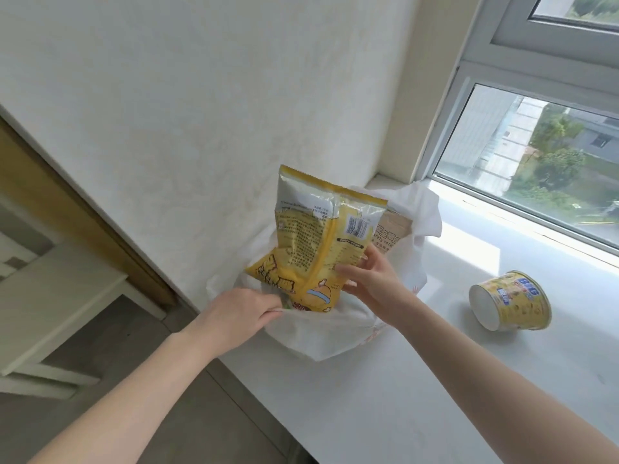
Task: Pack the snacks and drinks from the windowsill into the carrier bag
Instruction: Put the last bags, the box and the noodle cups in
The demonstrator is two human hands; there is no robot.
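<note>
A white carrier bag (330,333) stands on the white windowsill (385,390) against the wall. A yellow snack packet (311,242) sticks up out of its mouth, lower end inside. My right hand (371,279) holds the packet's lower right side, thumb and fingers around its edge. My left hand (241,313) grips the bag's near left rim and holds it apart. A brown packet (395,234) shows inside the bag behind the yellow one. A yellow instant-noodle cup (509,301) lies on its side on the sill to the right.
The window (536,155) runs along the sill's far side. The wall (201,128) stands right behind the bag. White furniture (50,303) and grey floor lie lower left, beyond the sill's edge.
</note>
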